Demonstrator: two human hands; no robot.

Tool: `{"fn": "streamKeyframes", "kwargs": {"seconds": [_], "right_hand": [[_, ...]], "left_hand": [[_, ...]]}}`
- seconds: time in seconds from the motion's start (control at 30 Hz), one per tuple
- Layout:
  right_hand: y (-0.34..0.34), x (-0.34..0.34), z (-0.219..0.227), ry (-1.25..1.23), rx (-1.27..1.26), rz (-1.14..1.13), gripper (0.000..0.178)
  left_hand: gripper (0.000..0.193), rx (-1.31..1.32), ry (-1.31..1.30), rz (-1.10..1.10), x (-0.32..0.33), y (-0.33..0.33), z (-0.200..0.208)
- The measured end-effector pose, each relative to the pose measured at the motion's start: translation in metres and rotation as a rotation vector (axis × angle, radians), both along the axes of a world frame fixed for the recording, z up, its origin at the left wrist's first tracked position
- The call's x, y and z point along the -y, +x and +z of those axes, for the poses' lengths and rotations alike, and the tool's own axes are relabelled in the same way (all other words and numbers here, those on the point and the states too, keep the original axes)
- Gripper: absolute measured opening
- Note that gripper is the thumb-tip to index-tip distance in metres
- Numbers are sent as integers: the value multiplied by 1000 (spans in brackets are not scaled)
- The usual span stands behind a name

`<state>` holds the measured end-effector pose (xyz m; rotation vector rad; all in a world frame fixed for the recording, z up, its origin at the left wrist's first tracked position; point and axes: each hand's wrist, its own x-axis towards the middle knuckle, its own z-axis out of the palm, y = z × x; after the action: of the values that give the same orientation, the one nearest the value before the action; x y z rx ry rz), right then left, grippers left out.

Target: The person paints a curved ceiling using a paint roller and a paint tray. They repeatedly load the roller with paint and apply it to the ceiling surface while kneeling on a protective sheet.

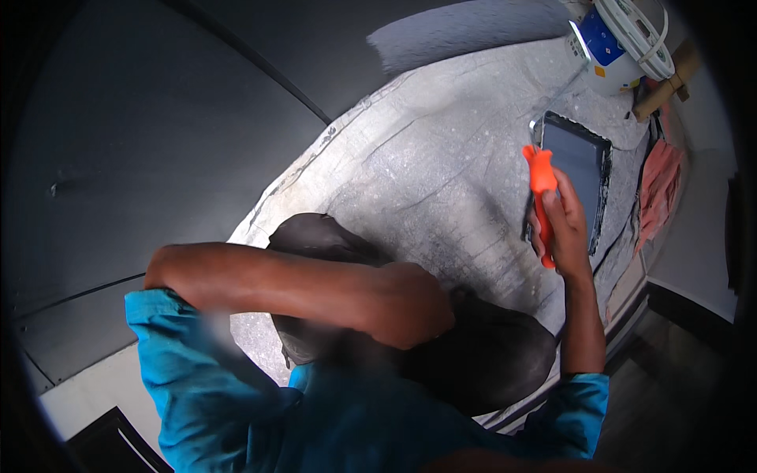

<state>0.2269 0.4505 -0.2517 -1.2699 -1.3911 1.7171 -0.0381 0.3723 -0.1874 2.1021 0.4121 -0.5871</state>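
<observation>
My right hand [566, 221] is closed around the orange-red handle of a paint roller [542, 177]. Its thin metal frame runs up and bends toward a long, fuzzy grey roller sleeve [473, 33] at the top edge. Below and beside that hand lies a black-rimmed paint tray [605, 169] with smooth grey paint in it. My left forearm crosses in front of me, and my left hand [422, 303] rests bent over my dark-trousered knee. Its fingers are hidden from this view.
A pale, speckled drop cloth [441, 150] covers the ground before me. At the upper right stands a white bucket [619, 51] with a blue label, beside a brown tube-like piece [666, 91]. A pinkish cloth [661, 189] lies right of the tray. Dark grey panels [158, 142] border the left.
</observation>
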Motion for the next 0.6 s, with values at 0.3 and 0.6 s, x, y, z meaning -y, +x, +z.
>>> {"fn": "streamKeyframes", "kwargs": {"seconds": [0.3,0.6], "right_hand": [[-121,-92,-20,-345,391,308,49],[-162,-129,-137,-432,333,416,47]], "left_hand": [[17,398,148,514,8,-54,-35],[26,249,155,853,29,-90,-23]]}}
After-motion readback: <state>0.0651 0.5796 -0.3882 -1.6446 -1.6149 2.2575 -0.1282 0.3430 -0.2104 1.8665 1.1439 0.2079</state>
